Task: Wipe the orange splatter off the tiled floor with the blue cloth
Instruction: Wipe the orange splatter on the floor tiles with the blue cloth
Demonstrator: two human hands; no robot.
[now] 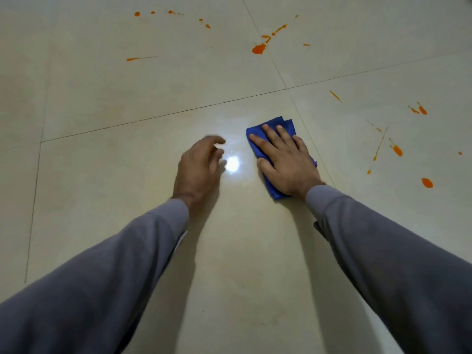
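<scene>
A folded blue cloth (274, 123) lies flat on the cream tiled floor (127, 162). My right hand (286, 159) presses on it with straight, spread fingers. My left hand (198, 167) hovers just left of the cloth, fingers loosely curled, holding nothing. Orange splatter (259, 49) marks the floor beyond the cloth, with more orange drops (427, 182) to the right and small orange dots (137, 14) far left at the top.
Dark grout lines (153, 118) cross the floor between large tiles. A bright light reflection (232, 164) shines between my hands. An orange streak (140, 58) lies at the upper left. Grey sleeves cover both forearms.
</scene>
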